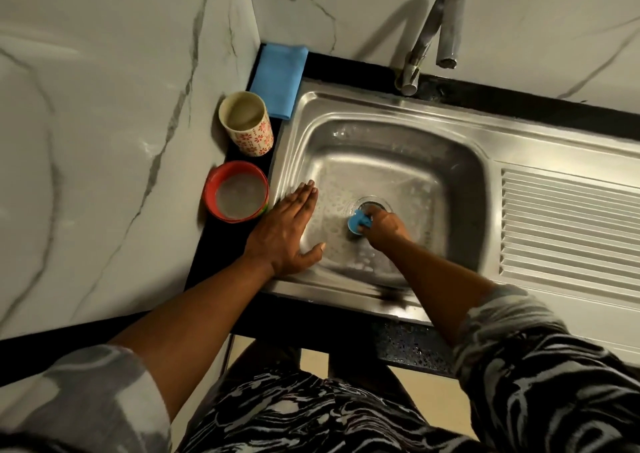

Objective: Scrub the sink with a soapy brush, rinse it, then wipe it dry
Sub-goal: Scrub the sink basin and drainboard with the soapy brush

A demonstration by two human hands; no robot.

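Fingers (370,218) of the right hand (386,227) are curled round the brush (356,223) at the drain (372,204), left hand (287,231) laid flat with straight fingers on the sink (450,162); strokes should be overlapped outward.

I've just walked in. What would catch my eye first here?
The right hand grips a small blue brush by the drain of the wet steel sink, while the left hand lies flat on its left edge. Left of the sink stand a red bowl and a flowered cup, with a blue cloth in the corner behind them.
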